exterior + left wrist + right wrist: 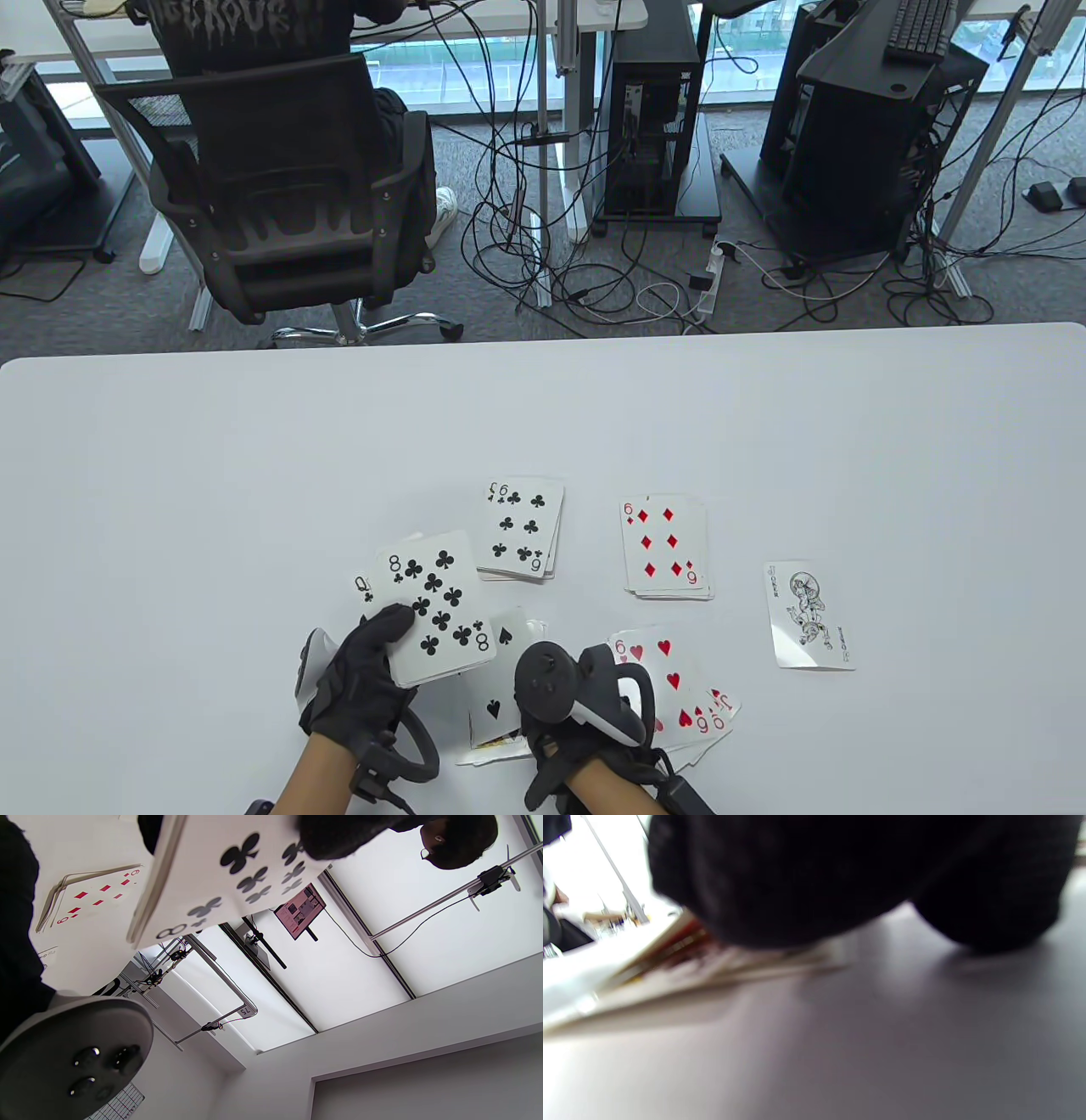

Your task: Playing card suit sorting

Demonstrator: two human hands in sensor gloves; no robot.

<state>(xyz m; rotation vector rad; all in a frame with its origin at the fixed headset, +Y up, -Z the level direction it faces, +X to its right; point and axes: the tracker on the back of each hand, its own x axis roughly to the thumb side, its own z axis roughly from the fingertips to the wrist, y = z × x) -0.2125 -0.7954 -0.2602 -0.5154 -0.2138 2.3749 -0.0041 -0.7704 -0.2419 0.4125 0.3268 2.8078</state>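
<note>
Left hand (361, 679), black knit glove, clamps thick stack of glossy cards, thumb curled over top card, eight of clubs (437, 607); queen corner peeks from beneath. Right hand (577, 705), gloved, grey-black tracker on back, rests over spade pile (501, 671) near table's (212, 475) front edge; fingers hidden, grip cannot be told. Flat rectangular piles lie face up on smooth white tabletop: six of clubs (522, 528), six of diamonds (663, 548), fanned six of hearts (670, 683). Joker (808, 615) lies alone at right.
</note>
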